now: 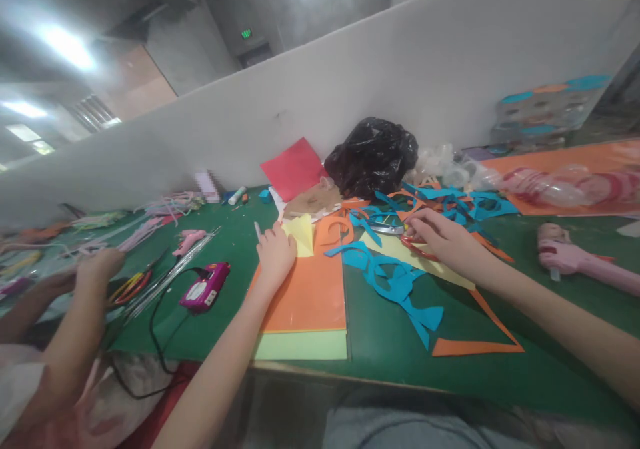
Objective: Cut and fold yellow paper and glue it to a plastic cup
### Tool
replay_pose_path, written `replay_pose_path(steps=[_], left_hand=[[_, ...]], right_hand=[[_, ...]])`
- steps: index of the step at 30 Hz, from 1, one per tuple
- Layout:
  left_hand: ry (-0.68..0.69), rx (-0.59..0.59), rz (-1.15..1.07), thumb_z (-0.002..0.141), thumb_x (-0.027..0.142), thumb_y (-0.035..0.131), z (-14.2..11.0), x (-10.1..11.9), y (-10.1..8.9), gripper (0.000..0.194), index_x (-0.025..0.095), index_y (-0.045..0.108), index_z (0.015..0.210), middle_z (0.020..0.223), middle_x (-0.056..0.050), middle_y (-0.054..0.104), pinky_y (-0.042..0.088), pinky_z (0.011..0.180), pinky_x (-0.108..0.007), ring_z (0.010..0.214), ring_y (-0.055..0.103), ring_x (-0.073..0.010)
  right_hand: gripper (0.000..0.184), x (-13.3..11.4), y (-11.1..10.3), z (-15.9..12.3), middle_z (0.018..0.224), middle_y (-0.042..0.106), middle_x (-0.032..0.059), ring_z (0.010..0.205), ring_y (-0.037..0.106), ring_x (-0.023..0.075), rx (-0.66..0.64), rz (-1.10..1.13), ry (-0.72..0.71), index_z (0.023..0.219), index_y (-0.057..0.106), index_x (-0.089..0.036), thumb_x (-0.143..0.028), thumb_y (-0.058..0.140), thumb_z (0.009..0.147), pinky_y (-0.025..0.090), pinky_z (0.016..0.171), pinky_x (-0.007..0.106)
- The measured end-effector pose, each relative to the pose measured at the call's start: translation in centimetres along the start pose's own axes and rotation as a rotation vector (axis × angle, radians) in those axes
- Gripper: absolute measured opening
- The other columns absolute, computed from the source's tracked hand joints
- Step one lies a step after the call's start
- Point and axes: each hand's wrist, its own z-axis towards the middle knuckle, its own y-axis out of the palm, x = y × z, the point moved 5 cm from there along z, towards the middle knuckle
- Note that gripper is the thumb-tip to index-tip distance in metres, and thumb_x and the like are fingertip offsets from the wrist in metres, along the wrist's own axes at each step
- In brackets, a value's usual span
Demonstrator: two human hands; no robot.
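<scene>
My left hand is closed at the left edge of a small creased piece of yellow paper, over a stack topped by an orange sheet. A thin pale stick, perhaps a pen, shows beside its fingers; whether the hand holds it I cannot tell. On the right, my right hand has its fingers at the red handles of a pair of scissors, whose blades point left. Under the scissors lie a pale yellow sheet and curled blue paper scraps.
A black plastic bag and red paper stand by the partition. A pink glue gun lies at right. Left are a purple device with a black cable, metal wires and another person's arm. Orange offcuts lie near the front edge.
</scene>
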Motion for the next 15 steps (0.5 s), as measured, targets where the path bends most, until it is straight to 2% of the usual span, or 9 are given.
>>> replay_pose_path(steps=[5,10,15], left_hand=[[0.100,-0.025,-0.089,0.096,0.024,0.033,0.5,0.1,0.2,0.052,0.005,0.044,0.143,0.117,-0.023,0.065,0.047,0.099,-0.048,0.116,0.061,-0.0373],[0.103,0.033,-0.483,0.091,0.013,0.035,1.0,-0.6,0.0,0.050,0.007,0.042,0.140,0.123,-0.021,0.060,0.048,0.101,-0.041,0.119,0.060,-0.0285],[0.060,0.102,-0.824,0.094,0.019,0.037,0.5,-0.8,-1.6,0.045,0.011,0.039,0.138,0.121,-0.016,0.059,0.052,0.095,-0.036,0.106,0.062,-0.0218]], right_hand=[[0.035,-0.8,0.3,-0.2,0.088,0.070,0.0038,0.078,0.067,0.0200,-0.030,0.053,0.022,0.099,0.060,-0.025,-0.058,0.049,0.093,0.053,0.063,0.029],[0.034,-1.5,0.3,-0.3,0.084,0.068,0.0034,0.077,0.064,0.0191,-0.022,-0.032,-0.031,0.090,0.058,-0.024,-0.055,0.045,0.094,0.052,0.068,0.030],[0.033,-1.3,0.9,-0.1,0.084,0.068,0.0031,0.078,0.063,0.0204,-0.050,-0.153,-0.094,0.087,0.058,-0.025,-0.051,0.040,0.097,0.049,0.071,0.033]])
